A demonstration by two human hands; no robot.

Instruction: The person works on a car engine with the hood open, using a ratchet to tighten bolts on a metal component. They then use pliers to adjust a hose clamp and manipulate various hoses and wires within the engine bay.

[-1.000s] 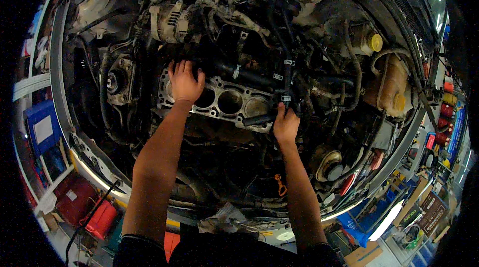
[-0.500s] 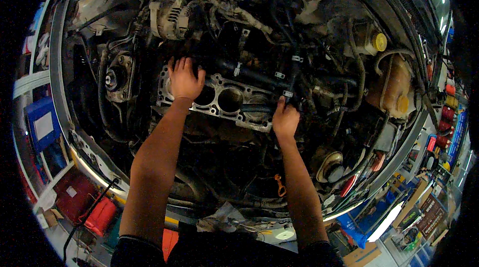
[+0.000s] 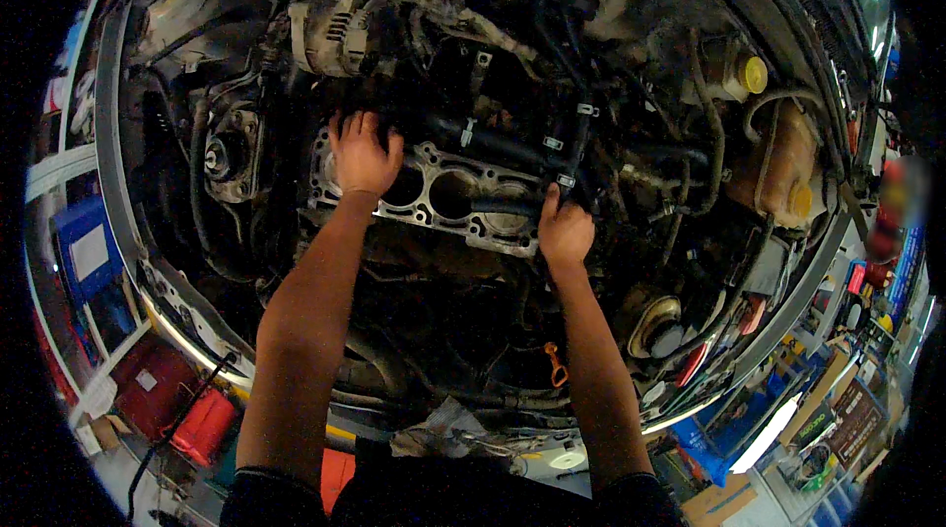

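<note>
Black hose (image 3: 505, 203) runs leftward from the right hand (image 3: 567, 230), whose curled fingers grasp it, over the engine block (image 3: 426, 196); the left hand (image 3: 367, 155) rests loosely spread there; firm hold near the clamp (image 3: 567, 181) by the right thumb should steady it

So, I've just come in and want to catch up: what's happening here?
Someone is working bare-handed at a long grey metal engine block. The left hand lies over its left end, fingers at the far edge; whether they grip anything is hidden. The right hand grips a black rubber hose beside a silver metal clamp, and the hose's end reaches left over the block's right-hand part.
</note>
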